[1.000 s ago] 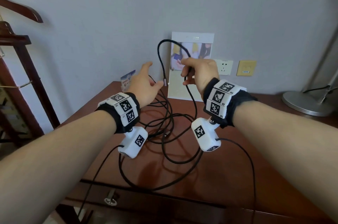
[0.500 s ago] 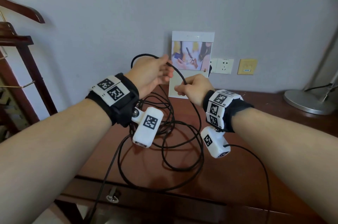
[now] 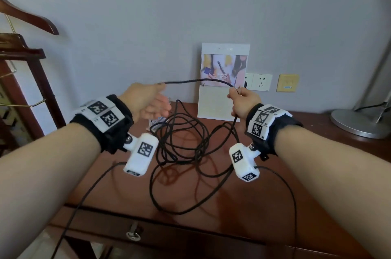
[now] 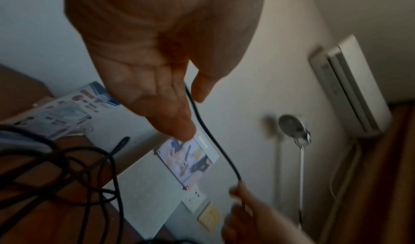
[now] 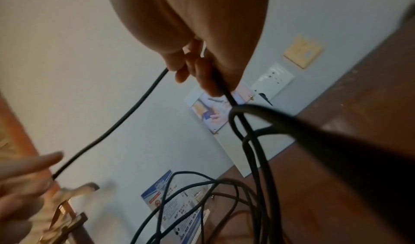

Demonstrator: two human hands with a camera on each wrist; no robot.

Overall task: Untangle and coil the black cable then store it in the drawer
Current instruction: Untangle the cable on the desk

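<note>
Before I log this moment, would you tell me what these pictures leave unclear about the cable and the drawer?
- Black cable end: hidden within the left hand, head view; left wrist view blurred.
- Drawer: interior not shown; front partly cut off by the bottom edge, head view.
- Right hand grip: fingers blurred, right wrist view.
- Tangle on the desk: knotted or merely overlapping, unclear.

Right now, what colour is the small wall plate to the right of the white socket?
Yellow. The wall plate shows best in the head view, just right of the white socket.
</note>
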